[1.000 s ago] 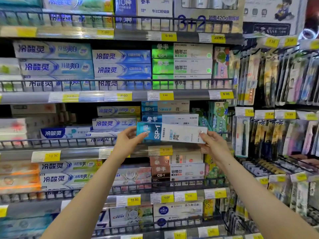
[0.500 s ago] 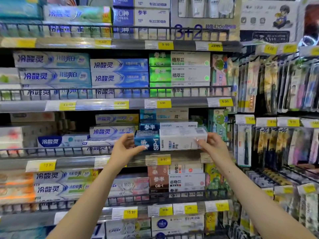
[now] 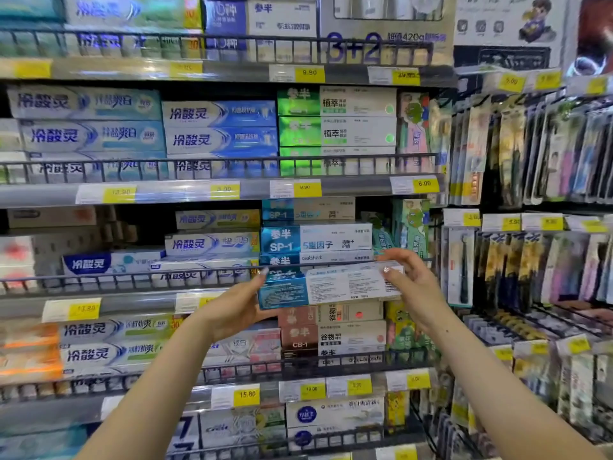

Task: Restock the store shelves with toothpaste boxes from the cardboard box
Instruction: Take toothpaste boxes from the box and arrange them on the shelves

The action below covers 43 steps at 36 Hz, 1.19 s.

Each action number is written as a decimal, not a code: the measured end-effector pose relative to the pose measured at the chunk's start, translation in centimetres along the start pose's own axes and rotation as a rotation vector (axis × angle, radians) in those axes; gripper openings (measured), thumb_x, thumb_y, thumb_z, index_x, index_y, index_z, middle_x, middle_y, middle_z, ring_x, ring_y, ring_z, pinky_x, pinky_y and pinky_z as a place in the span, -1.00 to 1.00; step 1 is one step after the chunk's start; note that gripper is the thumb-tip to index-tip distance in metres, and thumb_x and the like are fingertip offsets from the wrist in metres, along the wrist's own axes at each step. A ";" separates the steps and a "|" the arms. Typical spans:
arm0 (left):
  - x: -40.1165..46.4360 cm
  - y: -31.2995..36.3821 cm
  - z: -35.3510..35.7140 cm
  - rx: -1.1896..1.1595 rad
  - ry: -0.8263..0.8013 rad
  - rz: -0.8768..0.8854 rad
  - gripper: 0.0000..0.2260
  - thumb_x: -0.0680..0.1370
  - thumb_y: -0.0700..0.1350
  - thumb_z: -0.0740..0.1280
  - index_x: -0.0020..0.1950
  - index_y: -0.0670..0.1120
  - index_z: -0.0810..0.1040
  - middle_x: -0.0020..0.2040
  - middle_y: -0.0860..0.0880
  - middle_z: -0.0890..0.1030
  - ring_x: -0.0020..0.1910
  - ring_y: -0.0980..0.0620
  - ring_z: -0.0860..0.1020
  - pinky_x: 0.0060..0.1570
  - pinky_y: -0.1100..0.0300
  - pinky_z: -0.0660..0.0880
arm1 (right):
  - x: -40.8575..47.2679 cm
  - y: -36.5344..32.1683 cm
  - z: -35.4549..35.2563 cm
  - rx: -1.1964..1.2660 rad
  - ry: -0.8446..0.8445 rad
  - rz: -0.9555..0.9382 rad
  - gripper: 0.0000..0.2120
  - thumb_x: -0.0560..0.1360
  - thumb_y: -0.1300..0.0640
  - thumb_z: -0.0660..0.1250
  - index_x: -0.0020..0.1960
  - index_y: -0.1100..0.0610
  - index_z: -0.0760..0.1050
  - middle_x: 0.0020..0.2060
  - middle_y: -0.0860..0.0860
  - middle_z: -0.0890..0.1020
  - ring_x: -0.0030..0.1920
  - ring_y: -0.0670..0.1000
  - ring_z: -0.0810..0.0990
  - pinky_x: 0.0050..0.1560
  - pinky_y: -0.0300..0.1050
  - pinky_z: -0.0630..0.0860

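To my right, tall blister-packed toothbrushes [image 3: 517, 151] are hanging in crowded rows from pegs, more of them dangling on the rack below [image 3: 537, 270]. Small yellow price tags [image 3: 309, 74] are glowing along the grey rail edges, one down low reading 15.80 [image 3: 247, 395]. Up top, a big grey gift pack printed "3+2" [image 3: 384, 34] is sitting beside a cartoon-figure poster [image 3: 507, 21], slightly blurred.
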<state>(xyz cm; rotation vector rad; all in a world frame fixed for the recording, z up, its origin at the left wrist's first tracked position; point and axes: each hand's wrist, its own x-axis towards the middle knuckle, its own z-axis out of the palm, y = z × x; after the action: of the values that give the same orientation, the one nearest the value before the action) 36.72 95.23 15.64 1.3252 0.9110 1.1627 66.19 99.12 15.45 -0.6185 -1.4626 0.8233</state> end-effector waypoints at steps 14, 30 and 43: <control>-0.1 -1.5 0.7 -0.087 0.083 0.203 -0.64 0.45 -0.39 0.30 0.20 -0.13 0.48 0.12 -0.10 0.58 0.03 -0.03 0.61 -0.08 0.21 0.57 | -1.6 2.3 -0.3 0.077 0.033 0.402 -0.54 0.50 -0.04 0.27 0.37 -0.01 0.31 0.16 0.05 0.53 0.14 0.04 0.53 0.08 0.03 0.55; 1.9 2.9 1.2 0.260 0.386 0.501 -0.58 0.43 -0.25 0.44 0.26 -0.07 0.48 0.03 0.08 0.63 -0.09 0.36 0.59 -0.12 0.44 0.52 | 1.6 -0.1 1.1 -0.062 0.210 0.061 -0.58 0.36 -0.09 0.45 0.16 -0.02 0.46 0.10 -0.07 0.58 0.13 -0.06 0.54 0.12 -0.10 0.49; 6.7 5.3 -1.0 0.373 0.547 0.594 -0.57 0.44 -0.14 0.45 0.29 -0.12 0.52 0.08 0.01 0.65 0.07 0.11 0.60 0.06 0.17 0.56 | 7.9 -0.7 3.3 -0.189 0.219 -0.151 -0.52 0.47 0.10 0.37 0.34 0.09 0.32 0.22 0.00 0.51 0.23 -0.04 0.48 0.30 -0.01 0.41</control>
<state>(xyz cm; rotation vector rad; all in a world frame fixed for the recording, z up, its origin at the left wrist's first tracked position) 36.67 101.33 21.66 1.6779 1.2055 1.9492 62.48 104.64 20.92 -0.7075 -1.3754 0.4869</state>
